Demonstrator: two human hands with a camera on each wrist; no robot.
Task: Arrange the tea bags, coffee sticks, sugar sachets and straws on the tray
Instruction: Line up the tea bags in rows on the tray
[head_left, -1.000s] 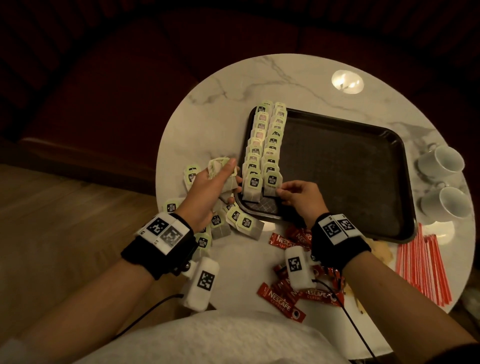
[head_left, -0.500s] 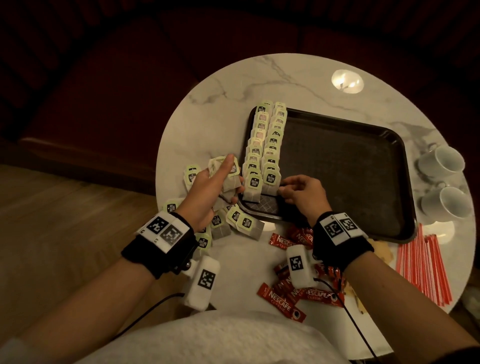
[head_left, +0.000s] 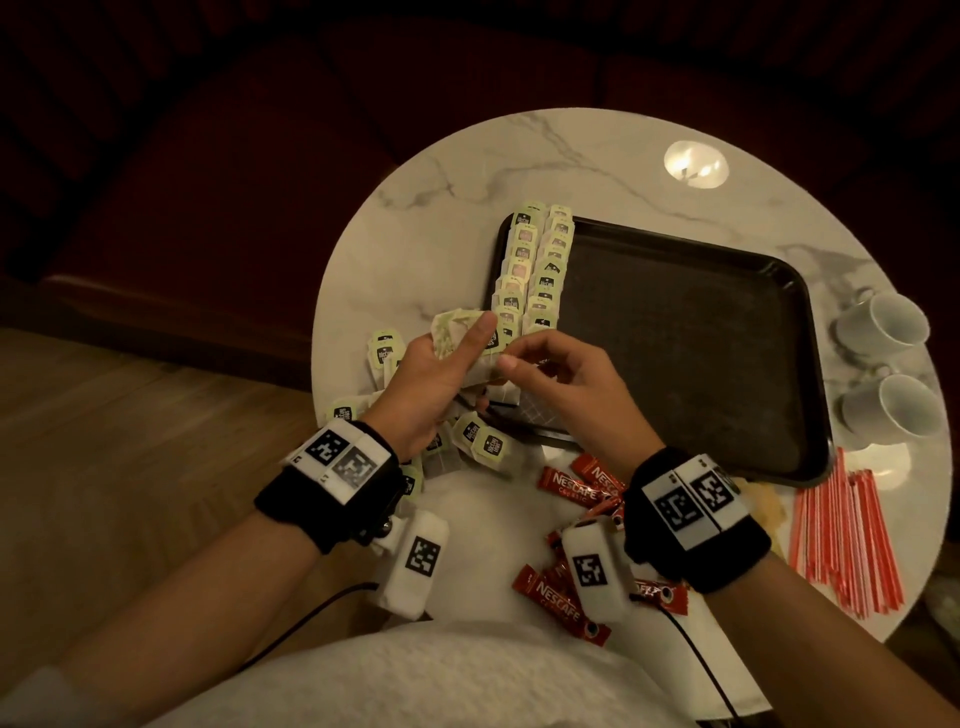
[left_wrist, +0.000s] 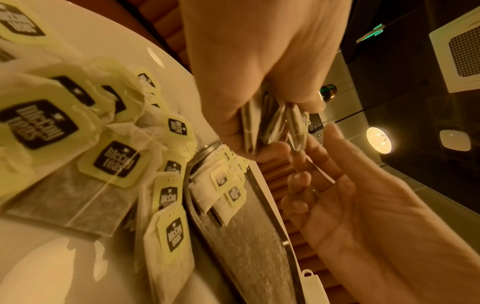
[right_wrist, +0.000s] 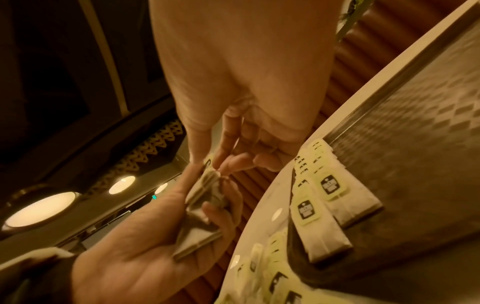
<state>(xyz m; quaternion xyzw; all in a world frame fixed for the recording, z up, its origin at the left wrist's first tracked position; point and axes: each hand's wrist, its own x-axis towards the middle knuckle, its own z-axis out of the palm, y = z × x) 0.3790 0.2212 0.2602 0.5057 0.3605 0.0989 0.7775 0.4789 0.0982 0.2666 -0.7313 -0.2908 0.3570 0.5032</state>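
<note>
Tea bags w/ pale-green "McCoy Teas" tags: two overlapping rows along the black tray's left side, loose pile just off its near-left corner. Left hand grips a small stack of tea bags there; right hand fingertips pinch the stack's edge. Red "Nescafé Classic" sticks near tray's front edge; red straws off its near-right corner.

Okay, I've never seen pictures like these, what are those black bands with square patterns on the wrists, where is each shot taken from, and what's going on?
No machine here: a person wears cameras on the head and on both wrists. The top picture looks down from the head; the others look along each hand. The left hand holds a small stack of tea bags, and the right hand pinches one from it. Two rows of tea bags lie on the black tray. Coffee sticks, red straws and two white cups wait on the marble table.
</note>
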